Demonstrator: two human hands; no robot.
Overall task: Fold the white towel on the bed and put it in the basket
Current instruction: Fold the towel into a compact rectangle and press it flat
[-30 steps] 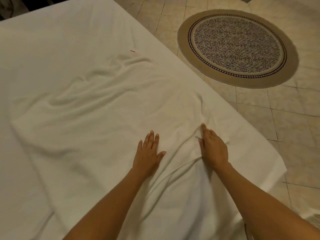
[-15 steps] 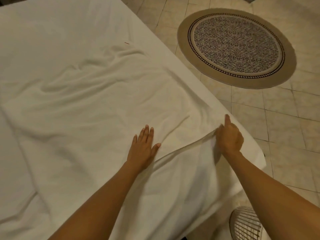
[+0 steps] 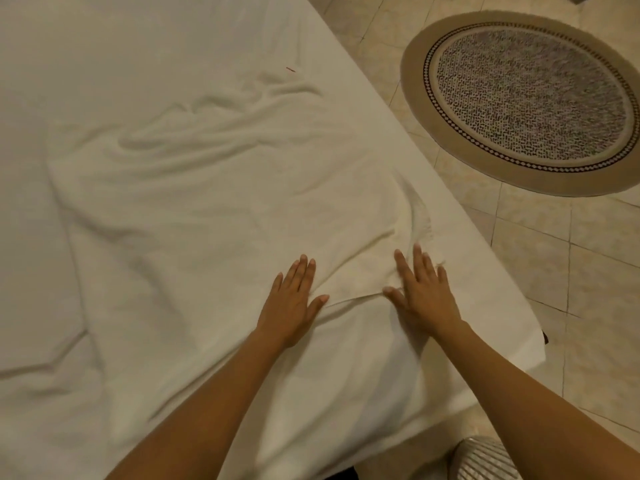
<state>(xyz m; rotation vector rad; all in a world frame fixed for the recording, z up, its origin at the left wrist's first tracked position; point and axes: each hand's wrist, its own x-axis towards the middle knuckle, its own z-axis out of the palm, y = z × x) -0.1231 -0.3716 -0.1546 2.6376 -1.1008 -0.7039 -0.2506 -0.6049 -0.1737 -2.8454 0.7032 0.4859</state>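
Note:
The white towel (image 3: 207,202) lies spread out and wrinkled on the white bed (image 3: 104,46), its near edge running under my hands. My left hand (image 3: 292,299) lies flat, palm down, on the towel near that edge, fingers slightly apart. My right hand (image 3: 420,291) is also flat on the towel, fingers spread and blurred with motion, just right of the left hand. Neither hand grips anything. A white ribbed basket (image 3: 485,459) peeks in at the bottom right, partly hidden behind my right forearm.
The bed's right edge runs diagonally, with its near corner (image 3: 535,344) beside my right arm. Beyond it is a beige tiled floor (image 3: 571,271) with a round patterned rug (image 3: 526,98) at the upper right.
My right hand has let go of the towel's right edge, come back left and now lies flat with fingers spread. My left hand stays pressed on the towel. The view shifted.

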